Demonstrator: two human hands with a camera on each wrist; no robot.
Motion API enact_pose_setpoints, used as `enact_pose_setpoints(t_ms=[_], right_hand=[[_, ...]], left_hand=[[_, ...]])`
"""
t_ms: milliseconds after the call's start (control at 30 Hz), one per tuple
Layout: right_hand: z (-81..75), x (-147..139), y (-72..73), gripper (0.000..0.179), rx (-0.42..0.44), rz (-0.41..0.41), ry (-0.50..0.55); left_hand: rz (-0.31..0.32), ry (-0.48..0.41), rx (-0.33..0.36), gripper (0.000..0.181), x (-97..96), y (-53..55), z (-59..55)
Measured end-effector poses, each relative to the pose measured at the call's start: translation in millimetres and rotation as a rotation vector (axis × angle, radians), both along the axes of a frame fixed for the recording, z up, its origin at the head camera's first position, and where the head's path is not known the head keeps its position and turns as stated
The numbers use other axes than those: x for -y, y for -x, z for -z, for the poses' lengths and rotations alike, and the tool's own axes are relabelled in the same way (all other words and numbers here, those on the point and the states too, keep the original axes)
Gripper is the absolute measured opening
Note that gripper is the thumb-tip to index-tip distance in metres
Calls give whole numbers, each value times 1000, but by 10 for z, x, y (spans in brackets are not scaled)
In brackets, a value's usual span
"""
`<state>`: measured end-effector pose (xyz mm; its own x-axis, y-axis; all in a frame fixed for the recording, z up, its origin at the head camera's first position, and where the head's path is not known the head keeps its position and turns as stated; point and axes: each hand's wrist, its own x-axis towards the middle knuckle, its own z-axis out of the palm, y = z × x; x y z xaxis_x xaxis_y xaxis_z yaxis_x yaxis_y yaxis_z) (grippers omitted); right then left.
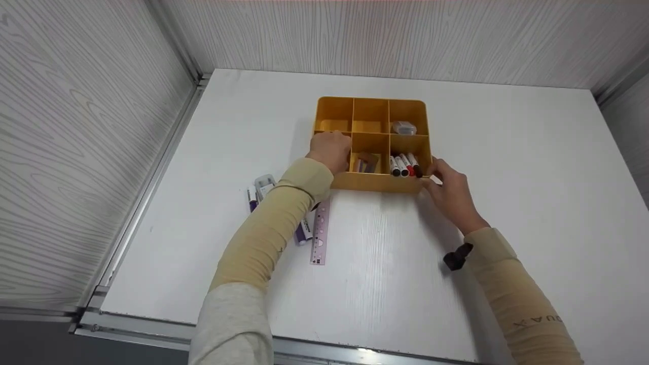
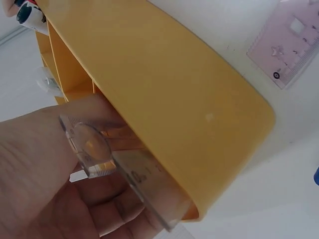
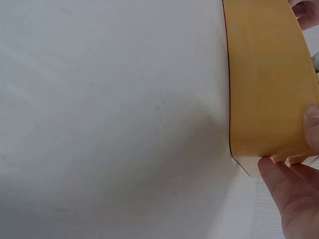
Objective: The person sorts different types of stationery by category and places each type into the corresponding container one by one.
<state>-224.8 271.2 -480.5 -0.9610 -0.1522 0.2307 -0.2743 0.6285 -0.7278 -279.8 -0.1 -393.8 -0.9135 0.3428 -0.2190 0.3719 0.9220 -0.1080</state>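
A yellow organizer box (image 1: 376, 182) with six compartments sits on the white table. My left hand (image 1: 330, 150) reaches into its front left compartment. In the left wrist view, that hand holds clear plastic pieces (image 2: 142, 181) with ruler-like markings, fingers curled beneath them; their exact kind I cannot tell. At the front right corner, my right hand (image 1: 451, 191) grips the box, its thumb (image 3: 311, 128) on the front wall and its fingers (image 3: 279, 181) against the side. Several whiteboard markers (image 1: 405, 166) lie in the front right compartment, and small items (image 1: 366, 163) lie in the front middle one.
A small clear case (image 1: 404, 128) is in the back right compartment. Left of the box, partly under my left arm, lie a pink ruler (image 1: 320, 238), purple-and-white markers (image 1: 303, 232) and a flat clear case (image 1: 264, 185). Pale panels (image 1: 380, 40) wall the table at the back and sides.
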Motion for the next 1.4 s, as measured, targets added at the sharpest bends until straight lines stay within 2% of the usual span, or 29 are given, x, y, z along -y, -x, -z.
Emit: enact_pose_setpoints(t_ms=[133,333,633,833,1133,1233,1400], right_hand=[[-16,19,2,17,-2,17,-50],[-28,50,3,17,-34,37,-131],[-57,82,-17,18,-33,36,-135],[-52,67,-9,18,-47,22,-115],[-25,45,-9,16,-63,26,-115],[-11,33,-7,16,-64,28,-111],[4,17,-4,17,-72,31,-114]], left_hand=[[-21,7,-19,15,-6,-3,25],[-64,-71,-9,15,20,-20,56],[-113,-121,-2,17,61,-42,42],[-113,-206,21,18,162,-64,-40],[-106,-272,58,21,277,-140,-197],[-95,-302,32,20,308,-182,-250],[-52,-356,-52,20,343,-304,-332]])
